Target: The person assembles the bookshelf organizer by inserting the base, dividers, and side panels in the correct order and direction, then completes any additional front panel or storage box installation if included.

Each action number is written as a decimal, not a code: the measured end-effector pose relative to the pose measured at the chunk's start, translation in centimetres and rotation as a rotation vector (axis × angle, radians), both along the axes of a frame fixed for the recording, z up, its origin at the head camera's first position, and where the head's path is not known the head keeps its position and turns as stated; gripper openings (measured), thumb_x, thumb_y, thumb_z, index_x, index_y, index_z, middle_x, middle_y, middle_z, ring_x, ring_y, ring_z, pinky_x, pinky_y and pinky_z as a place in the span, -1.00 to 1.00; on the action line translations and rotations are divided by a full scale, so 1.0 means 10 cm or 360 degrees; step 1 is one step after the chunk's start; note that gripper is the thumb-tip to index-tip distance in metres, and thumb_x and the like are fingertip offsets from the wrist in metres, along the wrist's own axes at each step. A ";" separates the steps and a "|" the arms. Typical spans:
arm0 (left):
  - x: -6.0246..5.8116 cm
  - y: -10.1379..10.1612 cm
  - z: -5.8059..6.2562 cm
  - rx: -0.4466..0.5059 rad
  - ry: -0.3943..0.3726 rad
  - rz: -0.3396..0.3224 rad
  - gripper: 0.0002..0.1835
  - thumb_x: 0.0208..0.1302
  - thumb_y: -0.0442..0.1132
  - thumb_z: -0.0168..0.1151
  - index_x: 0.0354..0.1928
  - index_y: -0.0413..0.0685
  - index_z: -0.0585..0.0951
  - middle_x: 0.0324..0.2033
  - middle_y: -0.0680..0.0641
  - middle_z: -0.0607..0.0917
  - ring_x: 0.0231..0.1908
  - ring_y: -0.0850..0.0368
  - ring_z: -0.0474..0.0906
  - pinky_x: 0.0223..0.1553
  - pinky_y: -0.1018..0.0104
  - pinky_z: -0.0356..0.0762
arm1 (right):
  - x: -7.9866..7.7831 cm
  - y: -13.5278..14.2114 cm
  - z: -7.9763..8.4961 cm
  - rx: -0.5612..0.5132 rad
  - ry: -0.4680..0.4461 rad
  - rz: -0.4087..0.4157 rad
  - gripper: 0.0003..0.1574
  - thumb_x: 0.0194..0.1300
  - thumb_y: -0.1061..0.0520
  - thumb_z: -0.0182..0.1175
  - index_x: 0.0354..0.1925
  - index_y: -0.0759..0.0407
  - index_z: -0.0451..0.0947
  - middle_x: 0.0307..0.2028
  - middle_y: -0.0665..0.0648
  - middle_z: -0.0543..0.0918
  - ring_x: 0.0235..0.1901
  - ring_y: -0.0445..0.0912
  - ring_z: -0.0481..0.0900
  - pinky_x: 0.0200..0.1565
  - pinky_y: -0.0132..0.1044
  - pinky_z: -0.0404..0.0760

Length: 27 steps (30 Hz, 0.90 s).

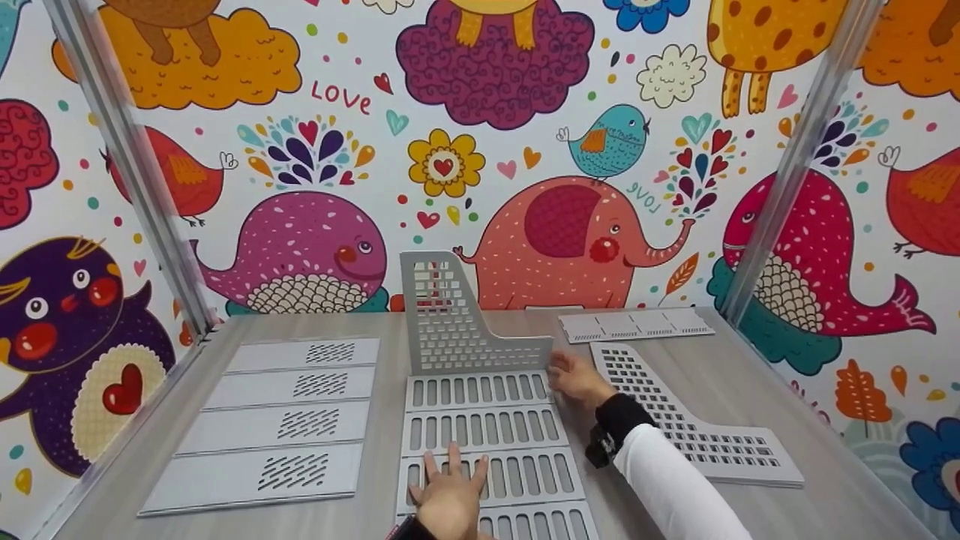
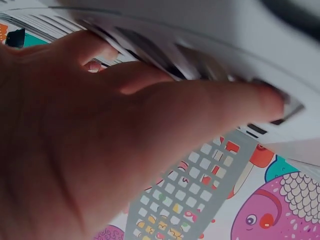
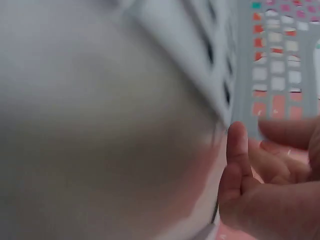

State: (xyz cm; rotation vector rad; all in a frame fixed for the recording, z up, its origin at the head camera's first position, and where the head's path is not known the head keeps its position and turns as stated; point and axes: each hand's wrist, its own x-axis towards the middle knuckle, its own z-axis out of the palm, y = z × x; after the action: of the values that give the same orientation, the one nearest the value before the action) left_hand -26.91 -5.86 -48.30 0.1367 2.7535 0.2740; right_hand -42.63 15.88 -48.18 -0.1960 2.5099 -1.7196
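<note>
A grey perforated file-rack side panel (image 1: 450, 330), tall at the left and low at the right, stands upright at the far end of a slotted panel (image 1: 491, 454). My right hand (image 1: 579, 379) grips its low right end with curled fingers, near the corner where the two panels meet. In the right wrist view, the fingers (image 3: 237, 150) are at that corner, and the exact contact is partly hidden. With fingers spread, my left hand (image 1: 450, 499) presses on the near part of the slotted panel. The left wrist view shows its thumb (image 2: 225, 102) against the slots.
A second perforated side panel (image 1: 697, 435) lies flat at the right. Behind it lies a narrow white strip panel (image 1: 637, 324). A wide panel with slanted slots (image 1: 247, 427) lies on the left of the wood-look table (image 1: 307, 328). Printed walls (image 1: 360, 150) with metal posts (image 1: 142, 172) enclose the table.
</note>
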 end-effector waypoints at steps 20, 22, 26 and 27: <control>-0.04 -0.01 -0.03 -0.0032 -0.0029 0.0007 0.05 -0.08 0.11 0.61 0.50 0.34 0.27 0.57 -0.17 0.05 0.52 -0.46 -0.08 0.27 -0.53 0.22 | 0.05 -0.10 0.18 0.1112 -0.0058 -0.0036 -0.03 0.08 0.05 0.52 0.36 0.35 0.38 0.34 0.55 0.35 0.39 0.38 0.25 0.41 0.14 0.31; -0.07 0.00 -0.07 -0.0062 -0.0061 -0.0003 0.08 -0.08 0.16 0.60 0.51 0.37 0.24 0.58 -0.16 0.01 0.53 -0.46 -0.11 0.28 -0.53 0.20 | 0.06 -0.09 0.19 0.1146 -0.0048 -0.0027 -0.05 0.10 0.05 0.51 0.36 0.35 0.39 0.35 0.54 0.36 0.42 0.39 0.22 0.42 0.12 0.30; -0.15 0.01 -0.17 -0.0094 -0.0107 -0.0030 0.15 -0.12 0.20 0.60 0.53 0.43 0.17 0.60 -0.15 -0.05 0.54 -0.45 -0.17 0.30 -0.53 0.17 | 0.12 -0.08 0.22 0.1204 -0.0029 -0.0017 -0.08 0.14 0.04 0.48 0.34 0.40 0.39 0.33 0.58 0.37 0.40 0.41 0.24 0.41 0.14 0.31; -0.15 0.01 -0.18 -0.0089 -0.0111 -0.0041 0.15 -0.12 0.19 0.61 0.54 0.43 0.16 0.60 -0.16 -0.05 0.54 -0.45 -0.17 0.29 -0.54 0.17 | 0.13 -0.09 0.23 0.1242 -0.0025 -0.0014 -0.10 0.15 0.03 0.47 0.32 0.44 0.40 0.31 0.59 0.38 0.37 0.42 0.28 0.39 0.14 0.34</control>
State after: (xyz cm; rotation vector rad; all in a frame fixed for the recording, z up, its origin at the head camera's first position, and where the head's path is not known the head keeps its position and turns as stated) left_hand -28.43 -5.79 -50.08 0.1453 2.6854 0.1907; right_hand -41.28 14.99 -45.92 -0.1021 2.9308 -0.6282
